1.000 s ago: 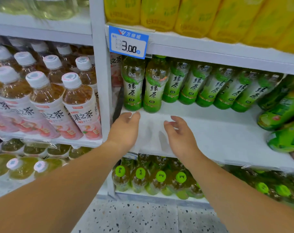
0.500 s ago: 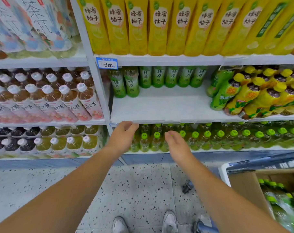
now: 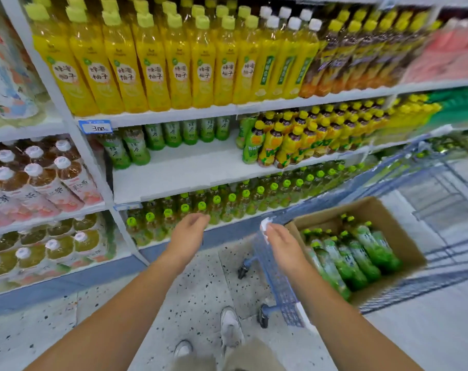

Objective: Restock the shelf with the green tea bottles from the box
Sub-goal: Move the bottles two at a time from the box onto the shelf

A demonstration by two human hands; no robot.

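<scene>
Left hand (image 3: 188,231) and right hand (image 3: 281,243) hover, grips loose and empty. Shelf (image 3: 200,170) holds seven green tea bottles (image 3: 136,148); box (image 3: 374,210) perhaps eight, blurred.

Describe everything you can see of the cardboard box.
The cardboard box is plain brown and open-topped, with motion blur. It rests in the blue wire cart. Green tea bottles lie on their sides inside, green caps toward the shelves. The right hand hovers at its left corner; contact is unclear.
</scene>
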